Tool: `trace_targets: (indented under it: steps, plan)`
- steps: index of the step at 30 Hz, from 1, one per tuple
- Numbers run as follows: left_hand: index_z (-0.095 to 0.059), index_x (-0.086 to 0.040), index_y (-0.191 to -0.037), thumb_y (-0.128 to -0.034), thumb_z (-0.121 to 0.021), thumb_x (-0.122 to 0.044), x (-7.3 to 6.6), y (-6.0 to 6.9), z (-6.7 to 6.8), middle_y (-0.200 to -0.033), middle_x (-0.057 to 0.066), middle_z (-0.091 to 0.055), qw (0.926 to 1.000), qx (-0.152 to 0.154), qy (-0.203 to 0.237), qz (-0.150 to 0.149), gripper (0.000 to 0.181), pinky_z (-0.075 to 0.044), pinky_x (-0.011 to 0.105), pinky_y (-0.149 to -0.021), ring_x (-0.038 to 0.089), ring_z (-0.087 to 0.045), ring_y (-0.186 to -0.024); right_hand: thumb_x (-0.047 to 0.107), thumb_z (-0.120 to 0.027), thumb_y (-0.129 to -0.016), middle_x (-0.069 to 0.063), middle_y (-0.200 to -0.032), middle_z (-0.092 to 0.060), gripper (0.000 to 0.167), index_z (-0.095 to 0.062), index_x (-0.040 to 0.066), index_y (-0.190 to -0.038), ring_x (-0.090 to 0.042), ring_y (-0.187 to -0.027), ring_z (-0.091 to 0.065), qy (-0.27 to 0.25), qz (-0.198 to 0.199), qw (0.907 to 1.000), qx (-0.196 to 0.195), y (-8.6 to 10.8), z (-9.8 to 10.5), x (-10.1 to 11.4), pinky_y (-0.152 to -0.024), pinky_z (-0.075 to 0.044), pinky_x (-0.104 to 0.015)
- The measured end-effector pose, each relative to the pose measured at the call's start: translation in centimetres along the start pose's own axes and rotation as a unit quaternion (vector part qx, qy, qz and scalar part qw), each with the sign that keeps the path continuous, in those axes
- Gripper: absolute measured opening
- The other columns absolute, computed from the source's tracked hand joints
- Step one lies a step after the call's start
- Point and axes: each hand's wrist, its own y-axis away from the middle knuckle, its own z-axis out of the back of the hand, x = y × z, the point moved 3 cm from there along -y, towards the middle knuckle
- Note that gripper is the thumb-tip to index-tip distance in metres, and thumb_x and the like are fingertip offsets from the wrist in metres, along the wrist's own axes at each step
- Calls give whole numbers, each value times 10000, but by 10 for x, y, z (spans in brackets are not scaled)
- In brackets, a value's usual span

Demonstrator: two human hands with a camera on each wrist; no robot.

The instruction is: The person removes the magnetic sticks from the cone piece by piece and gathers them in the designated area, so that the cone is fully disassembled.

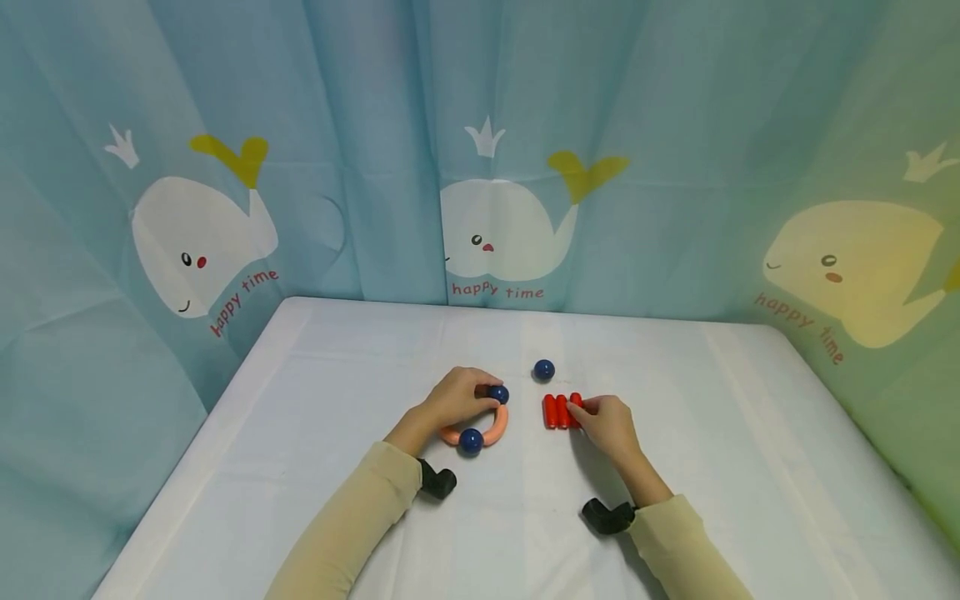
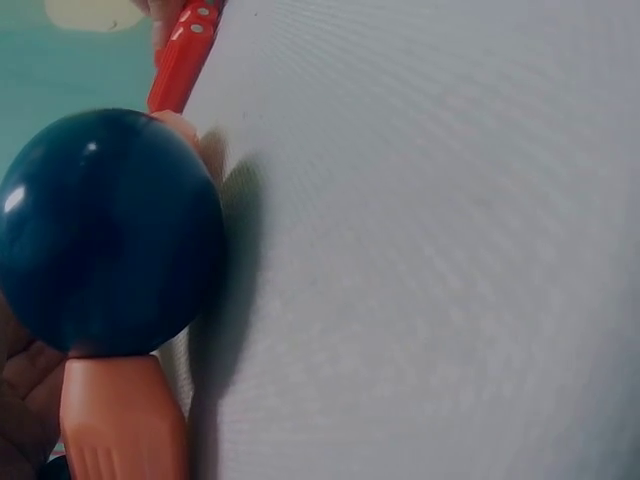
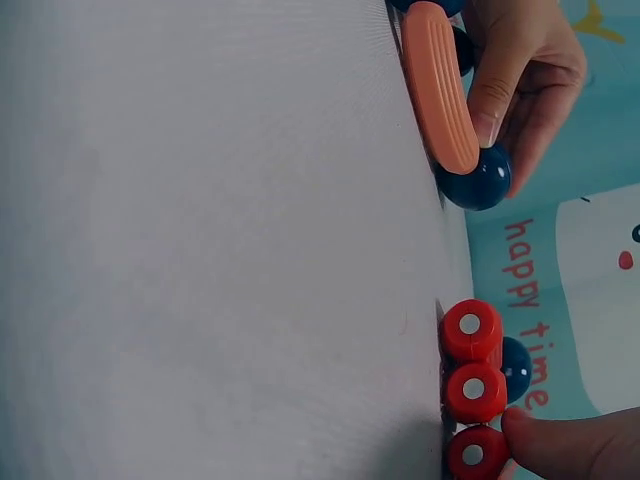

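My left hand [image 1: 459, 396] pinches a glossy blue ball [image 1: 499, 394] between thumb and fingers. That ball meets the upper end of a curved orange rod [image 1: 497, 425], whose lower end joins another blue ball [image 1: 471, 442]. A second curved orange rod [image 1: 449, 435] leads left from there, partly hidden by the hand. In the right wrist view, another dark ball [image 3: 464, 50] shows behind the orange rod. Three straight red rods [image 1: 562, 411] with silvery end discs lie side by side. My right hand [image 1: 609, 427] grips the rightmost red rod [image 1: 576, 407] between thumb and fingers.
A loose blue ball [image 1: 544, 370] sits behind the red rods. Everything lies on a white-covered table [image 1: 315, 367]. A light blue curtain [image 1: 375, 150] with whale prints hangs behind and beside it. Each wrist carries a black camera mount [image 1: 609, 517].
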Motion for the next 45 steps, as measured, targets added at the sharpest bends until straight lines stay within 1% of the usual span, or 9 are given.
trace_targets:
  steps: [12,19,23,26,31,36,40,42,45]
  plan:
    - [-608,-63,-1212,-841,-687,-207,-6,8,4,-1152,33,-621,9983,132,-533,-200,405,-427,268,-909,131,-565,-1033,207,-606,-884,-69,-658,-577,320,-653,-99,-966,-194,-584,-492,-40,-64,10000,10,2,1,1,-492,-410,-259]
    - [-593,-66,-1230,-835,-692,-244,-13,38,21,-1204,19,-594,9997,159,-63,-145,444,-391,316,-962,168,-512,-1142,242,-610,-883,-201,-880,-640,379,-633,-106,-1032,-278,-754,-557,143,143,9977,-653,5,9,3,-656,-478,-378]
    - [-602,-67,-1222,-814,-710,-292,-11,58,23,-1197,6,-599,9990,377,-75,-212,479,-450,274,-845,134,-570,-970,199,-625,-870,-185,-854,-644,334,-642,-98,-1023,-280,-755,-571,115,444,9952,-865,11,9,11,-657,-483,-387]
    - [-604,-55,-1216,-803,-720,-301,-10,68,23,-1185,12,-606,9984,440,34,-352,495,-465,258,-787,121,-575,-889,146,-654,-845,-147,-801,-644,277,-656,-87,-996,-248,-715,-576,59,854,9913,-1000,15,4,20,-616,-487,-351]
    - [-612,-44,-1201,-776,-746,-296,-13,78,19,-1168,19,-615,9971,396,189,-620,512,-460,272,-860,112,-575,-1019,87,-728,-783,-104,-782,-637,224,-673,-61,-943,-215,-696,-590,-57,1956,9761,-947,23,-13,40,-629,-501,-355]
    - [-661,-112,-1114,-739,-772,-325,-12,76,10,-1001,-67,-660,9930,396,66,-1107,445,-459,217,-797,24,-585,-870,61,-771,-729,-98,-882,-668,275,-681,-32,-971,-227,-817,-626,-204,2912,9552,-478,37,-33,60,-725,-520,-373]
    - [-661,-111,-1098,-756,-754,-339,-12,74,8,-975,-62,-653,9932,314,-140,-1111,421,-454,191,-712,26,-559,-772,36,-777,-713,-94,-944,-673,313,-674,-31,-1000,-234,-920,-620,-65,3619,9322,-16,43,-46,70,-812,-497,-383]
    - [-659,-87,-1111,-767,-740,-349,-13,74,8,-1021,-35,-654,9934,236,-266,-1090,440,-454,180,-704,23,-561,-785,32,-776,-713,-82,-926,-675,313,-671,-29,-1001,-225,-917,-615,99,3925,9196,154,44,-51,73,-822,-492,-382]
    - [-672,-90,-1078,-781,-733,-326,-13,74,8,-1010,-36,-656,9927,135,-315,-1153,384,-447,169,-662,35,-559,-754,35,-769,-720,-57,-875,-673,281,-675,-14,-981,-201,-879,-603,343,4162,9080,323,46,-57,79,-814,-490,-365]
